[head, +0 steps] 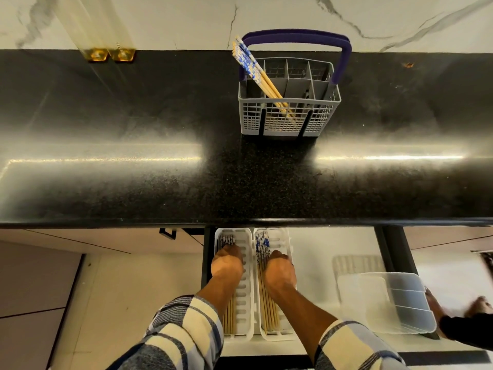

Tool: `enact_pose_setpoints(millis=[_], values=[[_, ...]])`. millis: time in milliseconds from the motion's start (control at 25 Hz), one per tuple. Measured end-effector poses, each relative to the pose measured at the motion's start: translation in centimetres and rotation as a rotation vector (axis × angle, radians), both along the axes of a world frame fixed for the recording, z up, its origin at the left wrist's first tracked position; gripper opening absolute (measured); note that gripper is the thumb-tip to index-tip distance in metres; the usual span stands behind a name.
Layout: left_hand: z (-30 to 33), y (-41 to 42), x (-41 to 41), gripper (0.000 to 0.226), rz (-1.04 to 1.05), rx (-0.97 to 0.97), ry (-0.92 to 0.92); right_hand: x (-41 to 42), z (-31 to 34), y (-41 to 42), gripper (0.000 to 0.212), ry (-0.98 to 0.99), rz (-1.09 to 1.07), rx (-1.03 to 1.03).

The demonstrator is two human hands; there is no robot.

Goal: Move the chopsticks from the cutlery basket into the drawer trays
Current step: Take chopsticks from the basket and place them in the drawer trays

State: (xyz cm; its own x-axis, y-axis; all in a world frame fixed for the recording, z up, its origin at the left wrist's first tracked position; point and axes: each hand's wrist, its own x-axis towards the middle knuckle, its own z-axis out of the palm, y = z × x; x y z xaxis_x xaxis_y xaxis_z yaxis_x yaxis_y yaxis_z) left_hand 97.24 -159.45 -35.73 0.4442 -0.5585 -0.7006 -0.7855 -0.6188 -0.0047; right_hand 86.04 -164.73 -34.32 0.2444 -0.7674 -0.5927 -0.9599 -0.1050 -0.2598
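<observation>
Both hands' grips unclear over drawer trays (289, 244); clear bin (386, 303) beside, basket (290, 113) above.

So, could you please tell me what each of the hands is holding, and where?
Each rests on chopsticks lying in a tray: left hand near the patterned ends, right hand likewise. The fingers are hidden, so an actual hold cannot be told.

No readable text, label, brand or number shows on anything here.
</observation>
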Motion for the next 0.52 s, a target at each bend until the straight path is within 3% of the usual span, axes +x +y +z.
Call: enact_pose_setpoints(millis=[200, 400, 520], values=[[1.0, 0.0, 0.6, 0.027, -0.032, -0.204, -0.007, 0.0, 0.3, 0.2, 0.023, -0.053, 0.03, -0.072], [2.1, 2.0, 1.0, 0.044, -0.096, -0.709, -0.013, -0.9, 0.7, 0.8, 0.039, -0.263, 0.204, -0.264], [2.4, 2.7, 2.3, 0.042, -0.206, -1.013, -0.005, -1.8, 2.0, 0.1, 0.034, -0.372, 0.351, -0.476]])
